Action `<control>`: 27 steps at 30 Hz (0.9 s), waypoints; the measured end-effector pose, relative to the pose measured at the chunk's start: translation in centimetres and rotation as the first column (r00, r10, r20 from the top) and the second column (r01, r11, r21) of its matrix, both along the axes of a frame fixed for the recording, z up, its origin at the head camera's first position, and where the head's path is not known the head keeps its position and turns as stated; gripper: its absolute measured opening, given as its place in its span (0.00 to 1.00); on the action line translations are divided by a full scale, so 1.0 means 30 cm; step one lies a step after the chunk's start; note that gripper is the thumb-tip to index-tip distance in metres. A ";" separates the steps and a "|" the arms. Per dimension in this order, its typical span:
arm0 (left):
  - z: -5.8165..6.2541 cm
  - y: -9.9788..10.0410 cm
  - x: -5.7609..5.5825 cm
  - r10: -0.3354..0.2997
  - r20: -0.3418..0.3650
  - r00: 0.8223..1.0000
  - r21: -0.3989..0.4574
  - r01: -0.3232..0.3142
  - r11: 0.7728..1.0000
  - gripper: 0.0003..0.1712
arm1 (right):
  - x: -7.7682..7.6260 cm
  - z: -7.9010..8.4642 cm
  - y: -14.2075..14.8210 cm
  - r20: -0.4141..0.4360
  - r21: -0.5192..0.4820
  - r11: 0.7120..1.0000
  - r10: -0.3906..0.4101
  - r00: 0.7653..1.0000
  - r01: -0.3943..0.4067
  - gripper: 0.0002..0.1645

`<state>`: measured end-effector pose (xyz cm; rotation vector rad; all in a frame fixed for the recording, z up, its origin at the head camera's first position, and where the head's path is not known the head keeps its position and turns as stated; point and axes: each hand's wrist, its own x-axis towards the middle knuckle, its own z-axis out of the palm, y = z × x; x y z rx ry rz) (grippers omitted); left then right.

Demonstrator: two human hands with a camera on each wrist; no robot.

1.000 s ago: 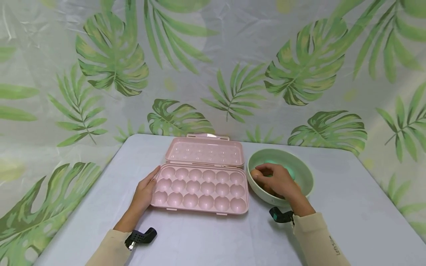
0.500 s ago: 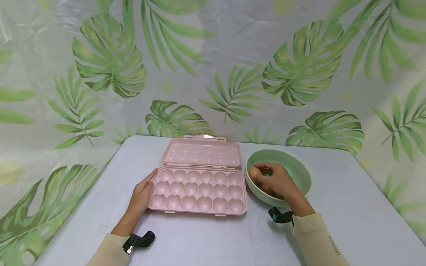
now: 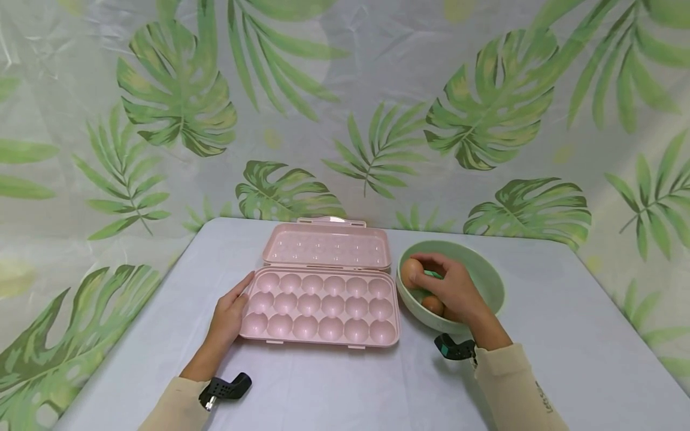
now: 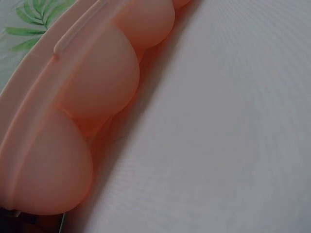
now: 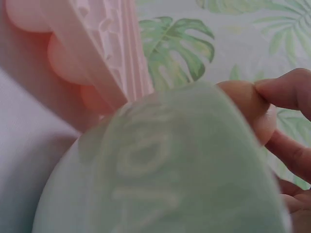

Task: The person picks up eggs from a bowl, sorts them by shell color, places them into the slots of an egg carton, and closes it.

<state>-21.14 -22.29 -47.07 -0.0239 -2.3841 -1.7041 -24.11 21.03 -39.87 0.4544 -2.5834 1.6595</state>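
a brown egg, pinched in the right hand over the left side of the green bowl, could drop and crack if that pinch slips; the left hand touches the pink tray, its grip unclear.

You wear a beige fabric left sleeve and a matching right sleeve, printed with small dark lettering, too blurred to read. Your black, angled left wrist camera has small holes and a silvery piece; your black, bent right wrist camera shows a green patch.
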 end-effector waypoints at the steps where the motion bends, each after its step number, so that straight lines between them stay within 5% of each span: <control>1: 0.000 0.000 -0.001 0.000 0.001 1.000 -0.002 0.000 1.000 0.26 | 0.002 0.004 -0.003 -0.007 -0.009 1.000 0.005 1.000 -0.005 0.28; 19: 0.007 -0.001 0.001 0.021 0.008 1.000 0.035 -0.021 0.999 0.25 | 0.019 0.007 -0.090 -0.074 -0.179 0.982 0.055 0.996 -0.068 0.27; 27: -0.003 -0.014 -0.015 0.037 0.046 0.998 0.044 -0.039 0.998 0.25 | 0.024 0.000 -0.122 -0.097 -0.140 0.989 0.041 0.994 -0.054 0.26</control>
